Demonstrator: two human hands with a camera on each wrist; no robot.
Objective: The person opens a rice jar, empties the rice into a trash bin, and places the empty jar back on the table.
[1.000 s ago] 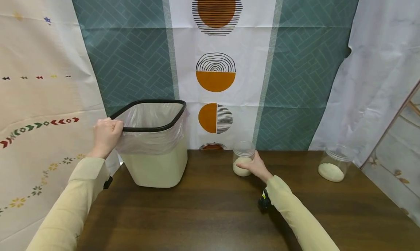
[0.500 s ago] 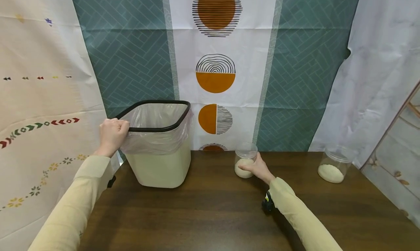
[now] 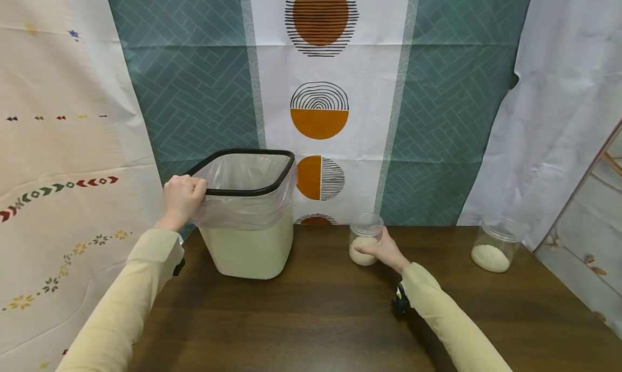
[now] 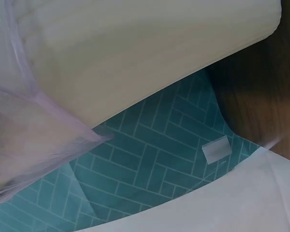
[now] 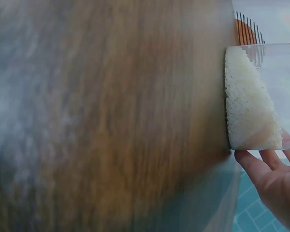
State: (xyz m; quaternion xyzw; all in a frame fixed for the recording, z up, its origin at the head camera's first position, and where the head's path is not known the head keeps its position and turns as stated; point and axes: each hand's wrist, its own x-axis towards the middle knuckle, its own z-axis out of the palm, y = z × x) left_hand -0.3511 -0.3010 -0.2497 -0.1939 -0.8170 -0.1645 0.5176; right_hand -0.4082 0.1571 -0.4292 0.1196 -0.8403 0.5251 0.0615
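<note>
My left hand (image 3: 183, 200) grips the black rim of a cream trash bin (image 3: 250, 253) at the left of the table in the head view. A clear plastic liner (image 3: 238, 215) hangs over the bin's sides. In the left wrist view, the bin's wall (image 4: 135, 48) and a fold of liner (image 4: 38, 116) show. My right hand (image 3: 386, 251) holds a clear jar (image 3: 365, 229) near the table's back edge, thumb and fingers round its side. White grains that look like rice (image 5: 246, 106) lie in it, sloping to one side. The jar's base appears to stand on the table.
A second clear jar (image 3: 491, 256), also with white grains, sits at the right of the brown wooden table (image 3: 316, 318). Patterned cloth (image 3: 204, 80) hangs behind the table, with a white embroidered cloth (image 3: 73, 242) on the left.
The bin has slid right along the table with my left hand on its rim. My right hand and its jar have shifted slightly right. The second jar stays put.
</note>
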